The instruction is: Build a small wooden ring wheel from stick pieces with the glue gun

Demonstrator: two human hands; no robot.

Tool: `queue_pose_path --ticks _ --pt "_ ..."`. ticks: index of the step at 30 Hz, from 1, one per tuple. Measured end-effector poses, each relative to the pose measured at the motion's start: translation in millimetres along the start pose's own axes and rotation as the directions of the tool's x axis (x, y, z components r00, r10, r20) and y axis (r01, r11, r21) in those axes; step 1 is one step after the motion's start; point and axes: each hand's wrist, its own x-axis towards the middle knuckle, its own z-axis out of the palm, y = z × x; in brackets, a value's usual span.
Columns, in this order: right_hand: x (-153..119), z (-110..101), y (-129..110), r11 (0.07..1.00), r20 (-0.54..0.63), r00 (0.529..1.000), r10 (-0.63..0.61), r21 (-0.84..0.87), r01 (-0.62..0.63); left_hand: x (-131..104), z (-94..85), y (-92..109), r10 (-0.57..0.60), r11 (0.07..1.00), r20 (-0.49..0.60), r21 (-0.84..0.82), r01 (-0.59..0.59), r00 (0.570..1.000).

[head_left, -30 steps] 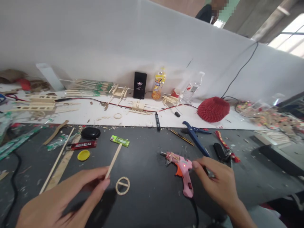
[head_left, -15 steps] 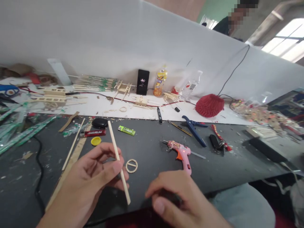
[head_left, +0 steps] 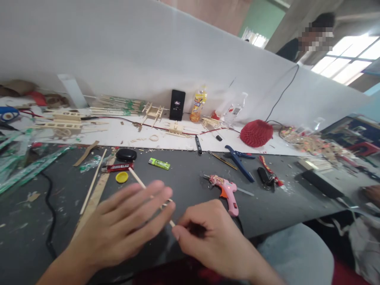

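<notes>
A thin pale wooden stick [head_left: 137, 177] slants across the middle of the bench. My right hand [head_left: 215, 237] pinches its near end between thumb and fingers. Over the stick's middle, my left hand [head_left: 130, 225] is open with fingers stretched out, hiding much of it; whether the palm touches it I cannot tell. Behind those fingertips a small wooden ring [head_left: 166, 203] shows only in part. To the right lies a pink hot glue gun [head_left: 227, 191] with a glue stick in its back. A green lighter [head_left: 159, 163] and a yellow cap [head_left: 121, 177] lie beyond my left hand.
Blue pliers [head_left: 239, 163], a black marker [head_left: 198, 144] and keys [head_left: 265, 178] lie farther back. Small wooden models [head_left: 152, 113], a phone [head_left: 177, 105] and bottles [head_left: 198, 107] line the white partition. A black cable [head_left: 51, 213] runs down the left. Another person [head_left: 292, 47] is beyond the partition.
My left hand has loosened its grip on the stick and stretched its fingers over it. My right hand, empty before, now pinches the stick's near end. The stick has tilted flatter.
</notes>
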Motion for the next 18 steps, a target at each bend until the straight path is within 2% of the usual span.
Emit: queue_pose_path --ticks 2,4,5,7,9,12,15,18 --pt "8.5 -13.0 -0.3 0.995 0.093 0.994 -0.050 -0.078 0.057 1.3 -3.5 -4.4 0.215 0.972 0.099 0.071 -0.223 0.971" --pt "28.4 -32.0 4.1 0.966 0.158 0.987 -0.006 -0.253 0.047 2.7 -3.8 -6.3 0.297 0.935 0.141 0.157 -0.318 0.944" --pt "43.2 -44.0 8.9 0.919 0.133 0.989 0.071 -0.393 -0.013 2.9 -3.1 -7.1 0.294 0.927 0.138 0.198 -0.317 0.946" --pt "80.7 -71.6 24.5 0.859 -0.032 0.990 0.139 -0.494 -0.136 2.1 -1.3 -10.0 0.262 0.919 0.128 0.270 -0.288 0.956" --pt "122.5 -99.5 45.0 0.778 -0.201 0.964 0.172 -0.573 -0.258 0.6 -0.1 -14.9 0.208 0.915 0.113 0.328 -0.234 0.972" --pt "174.3 -128.7 75.3 0.670 -0.344 0.911 0.226 -0.624 -0.402 -0.6 1.4 -23.3 0.092 0.916 0.103 0.382 -0.125 0.990" --pt "200.9 -135.3 97.1 0.609 -0.398 0.877 0.267 -0.636 -0.474 -0.3 3.3 -27.7 -0.047 0.923 0.120 0.385 -0.003 0.992" --pt "207.7 -130.2 109.4 0.596 -0.404 0.868 0.287 -0.634 -0.492 -2.1 3.1 -24.1 -0.178 0.934 0.155 0.338 0.117 0.972"
